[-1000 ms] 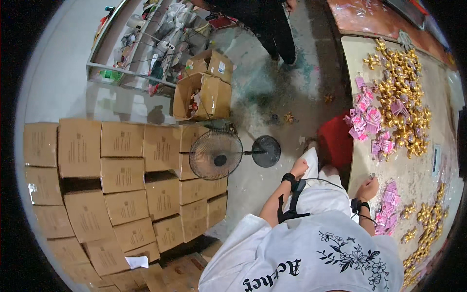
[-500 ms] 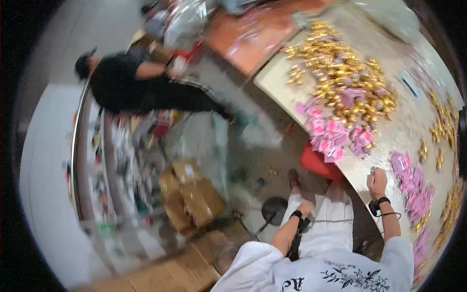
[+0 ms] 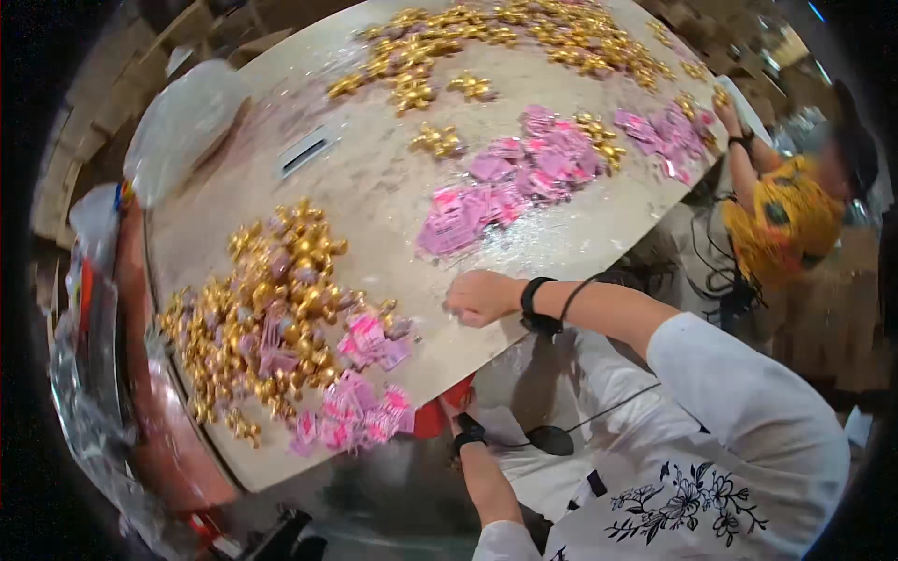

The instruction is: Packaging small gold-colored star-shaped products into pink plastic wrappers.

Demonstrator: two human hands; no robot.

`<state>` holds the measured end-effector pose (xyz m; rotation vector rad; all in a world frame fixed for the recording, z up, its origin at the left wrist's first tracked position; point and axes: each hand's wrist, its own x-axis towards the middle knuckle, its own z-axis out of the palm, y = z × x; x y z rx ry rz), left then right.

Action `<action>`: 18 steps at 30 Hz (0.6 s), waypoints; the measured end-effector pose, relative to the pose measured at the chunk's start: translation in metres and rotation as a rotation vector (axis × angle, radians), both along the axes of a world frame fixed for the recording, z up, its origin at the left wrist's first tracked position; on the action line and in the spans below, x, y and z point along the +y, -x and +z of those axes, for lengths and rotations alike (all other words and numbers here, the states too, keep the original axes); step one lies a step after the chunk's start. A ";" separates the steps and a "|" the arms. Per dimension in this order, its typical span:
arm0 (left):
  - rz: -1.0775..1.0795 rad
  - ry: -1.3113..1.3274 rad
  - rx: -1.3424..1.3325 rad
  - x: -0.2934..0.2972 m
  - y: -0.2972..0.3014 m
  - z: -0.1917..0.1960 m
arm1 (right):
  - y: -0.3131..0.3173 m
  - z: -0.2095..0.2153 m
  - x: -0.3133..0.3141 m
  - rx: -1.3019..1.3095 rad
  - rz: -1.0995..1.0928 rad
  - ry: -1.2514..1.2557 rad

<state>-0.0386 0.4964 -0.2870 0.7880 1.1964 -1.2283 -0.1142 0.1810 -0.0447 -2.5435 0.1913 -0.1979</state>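
My right hand [image 3: 482,297] rests on the pale table [image 3: 374,196] near its edge, curled into a fist with nothing showing in it. My left hand [image 3: 456,404] is low beside the table edge, by a red thing [image 3: 430,419]; its fingers are blurred and partly hidden. Left of my right hand lies a heap of shiny gold, rounded knobbly pieces [image 3: 299,243]. Pink printed packets [image 3: 351,402] lie at the near side of that heap. Beyond my right hand, more pink packets [image 3: 500,192] form a long pile, with gold clusters [image 3: 435,140] nearby.
A flat dark-and-white rectangular object [image 3: 307,151] lies on the table. Many more gold pieces [image 3: 552,33] spread along the far side. Another person [image 3: 781,215] in yellow sits at the right, a hand at the table. A clear plastic bag [image 3: 182,126] bulges at the far left corner.
My view has swung right, from the aisle and a walking person in black to the table. My right fist still rests on the table; my left hand now appears by the red thing.
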 end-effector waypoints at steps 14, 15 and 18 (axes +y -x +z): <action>-0.534 -0.041 -0.247 -0.020 0.046 -0.032 | -0.011 -0.022 0.011 -0.217 -0.075 0.017; -0.561 -0.040 -0.250 -0.020 0.049 -0.032 | -0.010 -0.021 0.011 -0.274 -0.065 0.000; -0.630 -0.037 -0.266 -0.025 0.057 -0.033 | -0.009 -0.021 0.010 -0.316 -0.070 -0.007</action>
